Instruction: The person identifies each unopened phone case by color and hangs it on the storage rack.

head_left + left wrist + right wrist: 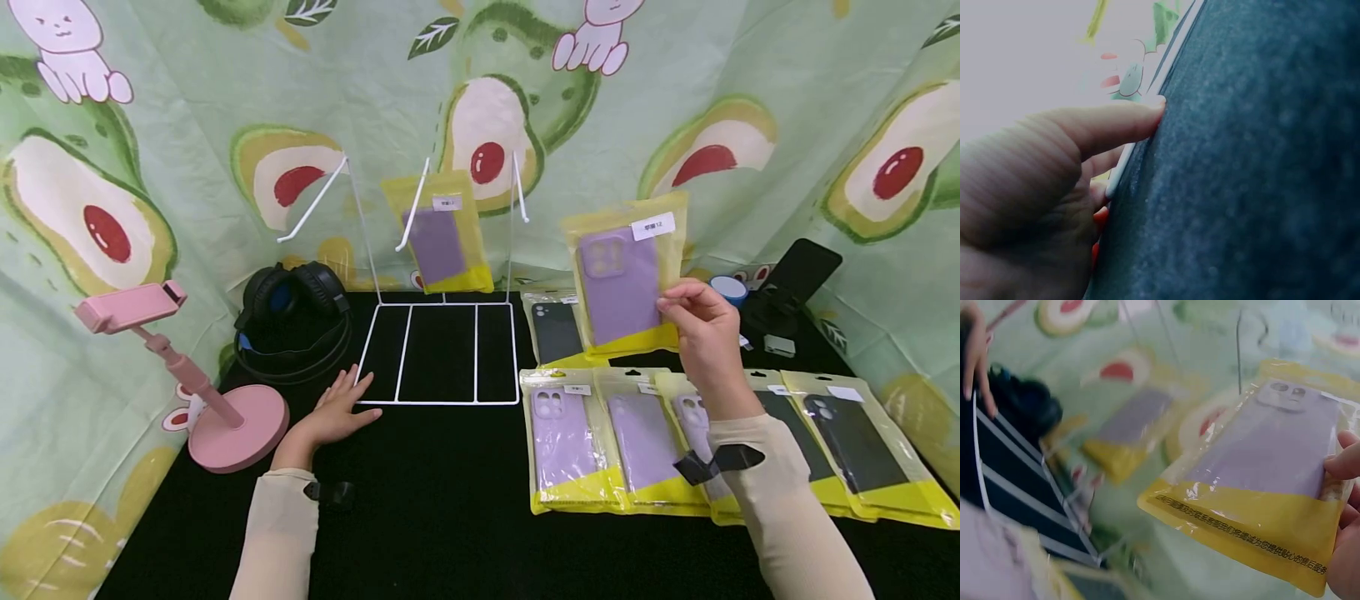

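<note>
My right hand [708,346] pinches the right edge of a clear-and-yellow pouch with a purple phone case [621,292] inside, held upright above the table. The right wrist view shows the same pouch [1266,447] close up, the thumb on its front. A white label sits near its top. My left hand [337,412] rests with fingers spread at the front left corner of a white wire rack [438,403]; in the left wrist view, the thumb [1125,119] lies by the rack's bar. On the rack's middle hook hangs another pouched purple case [450,250].
Several pouched phone cases [562,442], purple and dark, lie in a row at the right, with a dark one [555,329] behind. Black headphones [292,312] and a pink phone stand [240,429] stand left. A black stand [795,275] is far right, before the avocado-print curtain [300,83].
</note>
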The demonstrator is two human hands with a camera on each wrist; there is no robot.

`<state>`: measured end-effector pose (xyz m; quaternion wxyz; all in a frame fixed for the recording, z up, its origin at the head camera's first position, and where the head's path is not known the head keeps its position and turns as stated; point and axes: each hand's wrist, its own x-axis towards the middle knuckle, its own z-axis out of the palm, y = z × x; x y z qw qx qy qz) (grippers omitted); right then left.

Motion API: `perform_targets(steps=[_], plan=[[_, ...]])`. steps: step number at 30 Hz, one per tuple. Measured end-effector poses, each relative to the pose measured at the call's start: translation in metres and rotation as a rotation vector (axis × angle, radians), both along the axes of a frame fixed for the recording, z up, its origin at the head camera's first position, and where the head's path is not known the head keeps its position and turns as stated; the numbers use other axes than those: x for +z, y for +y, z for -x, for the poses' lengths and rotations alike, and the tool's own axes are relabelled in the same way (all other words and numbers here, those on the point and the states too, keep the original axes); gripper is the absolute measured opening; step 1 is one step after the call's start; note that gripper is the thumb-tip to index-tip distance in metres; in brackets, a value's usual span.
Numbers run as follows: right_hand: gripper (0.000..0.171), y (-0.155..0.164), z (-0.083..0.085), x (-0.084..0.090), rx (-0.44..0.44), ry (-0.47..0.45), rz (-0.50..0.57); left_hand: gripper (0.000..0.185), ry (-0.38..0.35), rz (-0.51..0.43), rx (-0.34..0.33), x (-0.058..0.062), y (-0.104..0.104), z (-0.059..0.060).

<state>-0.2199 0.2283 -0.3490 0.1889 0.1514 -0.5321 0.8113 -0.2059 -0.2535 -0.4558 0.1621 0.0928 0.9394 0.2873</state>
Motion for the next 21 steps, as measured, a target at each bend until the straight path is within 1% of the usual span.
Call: perform_targets(steps=[3, 5, 8, 10, 13, 16, 21], plan=[[0.015, -0.011, -0.013, 0.015, 0.084, 0.098, -0.043, 0.071, 0.006, -0.004, -0.003, 0.001, 0.0, 0.0], [0.015, -0.02, -0.019, 0.022, 0.135, 0.156, -0.1, 0.072, 0.006, -0.008, -0.006, 0.001, 0.0, -0.001], [0.017, -0.037, -0.025, 0.029, 0.169, 0.196, -0.177, 0.073, 0.006, -0.005, -0.006, 0.002, 0.0, -0.001], [0.02, -0.05, -0.026, 0.031, 0.176, 0.193, -0.232, 0.073, 0.007, -0.006, -0.009, 0.002, 0.0, -0.001], [0.026, -0.069, -0.025, 0.031, 0.182, 0.153, -0.301, 0.073, 0.012, -0.004, -0.01, 0.001, 0.0, -0.001], [0.03, -0.088, -0.023, 0.03, 0.216, 0.117, -0.36, 0.072, 0.019, -0.008, -0.013, 0.001, 0.0, -0.001], [0.034, -0.119, -0.019, 0.031, 0.291, 0.078, -0.405, 0.071, 0.019, -0.011, -0.017, 0.001, 0.0, -0.001]])
